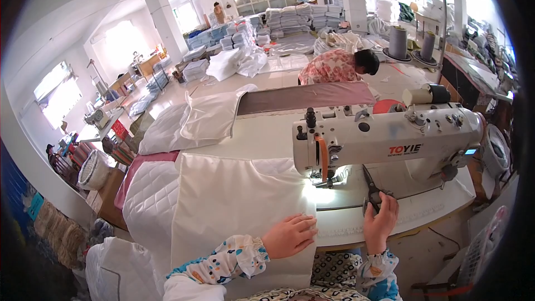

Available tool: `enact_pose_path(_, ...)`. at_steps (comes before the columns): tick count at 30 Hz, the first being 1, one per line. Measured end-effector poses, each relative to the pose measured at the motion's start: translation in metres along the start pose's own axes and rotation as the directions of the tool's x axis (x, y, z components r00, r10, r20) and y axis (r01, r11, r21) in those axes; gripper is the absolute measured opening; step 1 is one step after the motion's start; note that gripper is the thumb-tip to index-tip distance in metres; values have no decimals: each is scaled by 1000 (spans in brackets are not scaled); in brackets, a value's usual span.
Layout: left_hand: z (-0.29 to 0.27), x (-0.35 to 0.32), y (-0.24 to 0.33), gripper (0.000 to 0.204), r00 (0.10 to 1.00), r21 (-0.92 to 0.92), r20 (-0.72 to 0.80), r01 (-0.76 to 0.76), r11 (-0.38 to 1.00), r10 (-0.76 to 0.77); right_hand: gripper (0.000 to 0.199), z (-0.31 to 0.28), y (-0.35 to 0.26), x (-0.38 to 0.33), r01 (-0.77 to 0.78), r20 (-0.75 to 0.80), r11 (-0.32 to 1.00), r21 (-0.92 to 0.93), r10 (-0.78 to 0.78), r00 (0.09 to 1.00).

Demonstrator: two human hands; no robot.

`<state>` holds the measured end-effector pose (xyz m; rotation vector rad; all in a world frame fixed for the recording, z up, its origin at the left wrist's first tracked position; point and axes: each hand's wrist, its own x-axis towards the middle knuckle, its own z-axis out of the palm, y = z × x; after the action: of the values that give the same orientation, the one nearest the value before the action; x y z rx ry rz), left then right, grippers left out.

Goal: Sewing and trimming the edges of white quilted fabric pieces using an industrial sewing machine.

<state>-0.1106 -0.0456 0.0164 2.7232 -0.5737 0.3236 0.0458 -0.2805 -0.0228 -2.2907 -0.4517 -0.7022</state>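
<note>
My left hand (290,237) lies palm down with fingers stretched on the right edge of a smooth white fabric panel (234,200). The panel reaches up to the lit needle area of a white sewing machine (384,145). In my right hand (382,223) is a pair of dark scissors (370,185), gripped by the handles. Their blades point away from me, over the machine bed just right of the needle. White quilted fabric (150,192) spreads out left of the panel and partly shows from under it.
Folded white fabric (210,114) and a mauve strip (306,97) lie behind the machine. Two grey thread cones (398,43) stand at the back right. Beyond the table, a person in a red-patterned top (329,67) bends forward. A white bag-like bundle (120,270) sits lower left.
</note>
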Motion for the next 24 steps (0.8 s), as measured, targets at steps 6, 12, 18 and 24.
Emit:
enact_pose_path(6,3,-6,8,29,1000,-46,-15,18,999,-18,42,-7,-1,-7,-5,10,1000,4,5,1000)
enact_pose_path(12,7,0,4,27,999,-56,-36,-26,998,24,38,4,11,-8,20,-65,999,-40,-23,998)
enact_pose_path(18,7,-7,-15,22,992,-180,-102,61,982,-81,20,-33,-22,-48,178,48,880,440,-221,974)
enact_pose_path(24,-7,-5,-4,21,998,-101,-43,51,994,-55,35,-29,-48,-144,-230,611,839,493,-145,778)
